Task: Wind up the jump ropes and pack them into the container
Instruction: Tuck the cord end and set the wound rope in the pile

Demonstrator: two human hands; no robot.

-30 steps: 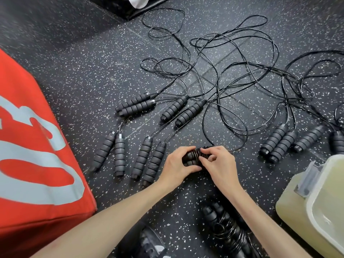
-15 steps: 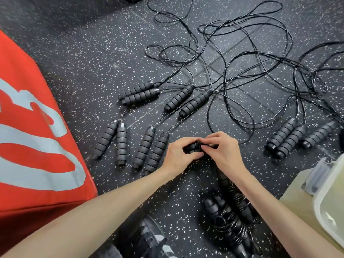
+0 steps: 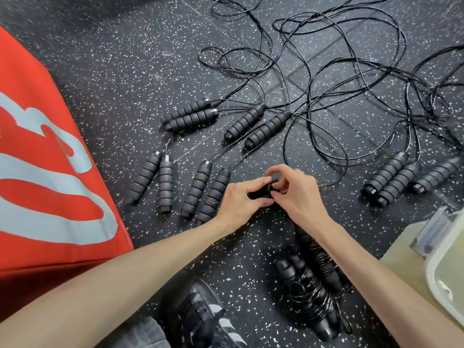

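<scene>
Near the middle of the frame the left hand [image 3: 241,199] gripped a pair of black handles [image 3: 258,194] of one jump rope, its fingers curled round them. The right hand [image 3: 296,194] met it from the right, its fingers pinching the thin black cord [image 3: 273,185] wound round those handles.

Above and to the left of the hands, four more pairs of ribbed foam handles [image 3: 190,116] lay on the speckled black floor [image 3: 125,71], their loose cords [image 3: 326,79] tangled across the upper right of the frame. More handles [image 3: 391,179] lay at the right edge.

Below the hands, in the lower middle, two wound ropes [image 3: 308,295] lay side by side on the floor, cords wrapped round their handles.

A pale plastic container [image 3: 431,267] sat at the lower right edge, only partly in view.

A red block [image 3: 37,209] filled the left side; it bore large pale grey lettering, cut off by the frame and not readable. A dark shoe [image 3: 200,317] with pale stripes showed at the bottom edge.
</scene>
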